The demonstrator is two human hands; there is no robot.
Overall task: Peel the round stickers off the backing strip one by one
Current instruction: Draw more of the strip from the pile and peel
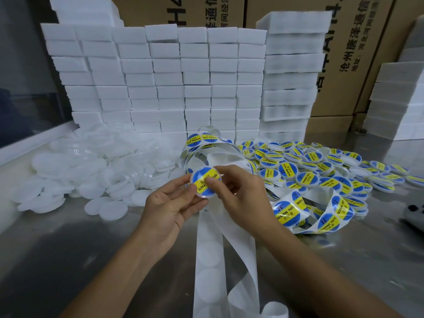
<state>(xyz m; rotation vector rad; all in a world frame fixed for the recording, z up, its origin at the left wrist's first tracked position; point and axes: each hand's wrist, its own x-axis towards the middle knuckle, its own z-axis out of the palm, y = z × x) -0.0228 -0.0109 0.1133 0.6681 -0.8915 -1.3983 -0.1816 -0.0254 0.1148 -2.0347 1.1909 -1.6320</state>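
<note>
My left hand (168,207) grips a round clear lid (203,183) at its lower left rim, held above the metal table. A blue and yellow round sticker (197,177) lies on the lid's face. My right hand (236,191) holds the lid's right side, its thumb pressing on the sticker. A white backing strip (210,255) with bare round marks hangs down from under my hands toward the table's front edge. More strip with stickers still on it (289,211) coils to the right and behind my hands.
A heap of plain white lids (91,171) lies at the left. Several stickered lids (321,166) are piled at the right. Stacked white foam blocks (172,81) and cardboard boxes (358,53) wall the back. A dark grey object (413,213) sits at the right edge.
</note>
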